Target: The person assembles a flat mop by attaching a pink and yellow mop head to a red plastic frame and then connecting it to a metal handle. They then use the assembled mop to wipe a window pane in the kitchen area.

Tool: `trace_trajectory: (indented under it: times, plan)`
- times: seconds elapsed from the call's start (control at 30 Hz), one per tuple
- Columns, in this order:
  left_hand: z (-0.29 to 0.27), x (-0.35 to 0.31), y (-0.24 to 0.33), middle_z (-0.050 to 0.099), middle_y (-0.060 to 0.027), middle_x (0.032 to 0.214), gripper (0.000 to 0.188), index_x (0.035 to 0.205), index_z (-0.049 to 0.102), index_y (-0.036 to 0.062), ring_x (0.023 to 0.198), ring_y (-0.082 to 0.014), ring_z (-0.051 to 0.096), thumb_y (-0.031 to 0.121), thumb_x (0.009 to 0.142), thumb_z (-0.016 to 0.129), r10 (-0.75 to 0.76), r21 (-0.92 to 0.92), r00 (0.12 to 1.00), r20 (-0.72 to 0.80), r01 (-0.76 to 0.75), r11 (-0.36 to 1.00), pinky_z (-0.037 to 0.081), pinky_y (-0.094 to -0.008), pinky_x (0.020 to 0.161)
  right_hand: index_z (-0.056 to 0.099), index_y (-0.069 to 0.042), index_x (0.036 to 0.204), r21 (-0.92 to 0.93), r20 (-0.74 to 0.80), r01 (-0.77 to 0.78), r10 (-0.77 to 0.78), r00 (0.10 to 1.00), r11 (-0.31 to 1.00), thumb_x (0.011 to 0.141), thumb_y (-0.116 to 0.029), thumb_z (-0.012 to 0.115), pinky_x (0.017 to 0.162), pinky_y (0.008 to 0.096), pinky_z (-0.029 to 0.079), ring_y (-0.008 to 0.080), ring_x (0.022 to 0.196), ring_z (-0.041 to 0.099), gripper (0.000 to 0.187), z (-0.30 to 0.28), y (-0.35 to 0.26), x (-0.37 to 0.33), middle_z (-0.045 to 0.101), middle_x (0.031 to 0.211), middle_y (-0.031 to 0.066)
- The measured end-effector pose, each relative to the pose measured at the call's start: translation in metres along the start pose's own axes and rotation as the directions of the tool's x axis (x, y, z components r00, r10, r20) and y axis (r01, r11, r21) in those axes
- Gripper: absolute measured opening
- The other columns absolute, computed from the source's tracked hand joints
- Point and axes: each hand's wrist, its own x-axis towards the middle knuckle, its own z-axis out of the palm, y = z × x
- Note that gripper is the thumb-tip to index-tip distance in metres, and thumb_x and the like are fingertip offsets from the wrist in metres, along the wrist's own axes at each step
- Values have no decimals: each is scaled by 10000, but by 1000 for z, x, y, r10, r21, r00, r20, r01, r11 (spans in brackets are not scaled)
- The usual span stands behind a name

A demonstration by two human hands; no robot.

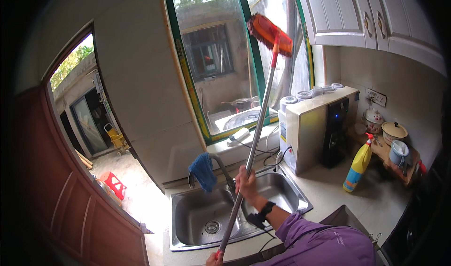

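Note:
A long-handled brush (266, 104) with a silver pole and an orange-red head (268, 33) slants up across the view. Its dark bristles are at the window (211, 54); whether they touch the glass I cannot tell. My right hand (246, 185), below a purple sleeve and a dark wrist strap, is closed around the pole above the double sink (174, 219). At the lower edge my left hand (214, 258) grips the red lower end of the pole, partly cut off by the frame. A blue cloth (203, 172) hangs over the faucet (221, 165) beside the pole.
Right of the sink stand a white-and-black water dispenser (300, 136) and a yellow bottle (358, 166) with a red top. Pots (393, 132) sit on a wooden shelf. White cabinets (338, 12) overhang at upper right. A brown door (56, 181) stands open at left.

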Motion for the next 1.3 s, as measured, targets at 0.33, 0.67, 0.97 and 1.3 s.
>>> trace_trajectory:
  times: [0.33,0.67,0.97,1.3]
  plan:
    - [-24,-87,-54,560,-159,687,338,786,591,50,654,-313,532,346,941,543,-224,-94,971,-79,216,972,434,-422,632,457,-51,858,41,74,-387,384,921,921,964,-266,532,403,332,477,167,440,526,251,-26,48,-115,491,566,60]
    - [50,46,41,506,-9,543,400,751,609,45,488,-99,478,366,969,513,148,-78,956,-255,-173,982,380,-290,457,453,-84,757,74,194,-155,139,971,985,950,-238,551,345,293,416,129,381,478,266,-18,-71,71,460,519,19]
    - [72,154,155,596,-141,652,402,866,663,32,593,-236,566,412,934,552,140,-307,984,-107,-167,937,437,-361,581,408,-98,991,128,61,-11,3,998,992,930,-217,600,337,253,377,67,429,420,234,-30,-125,196,421,622,-16]
    - [-24,76,13,586,-173,651,392,776,593,73,609,-381,577,451,874,619,90,88,979,-182,-75,993,443,-445,559,415,-111,984,311,-23,-303,325,945,901,942,-227,580,376,295,419,103,451,442,206,-7,-13,57,413,596,5]
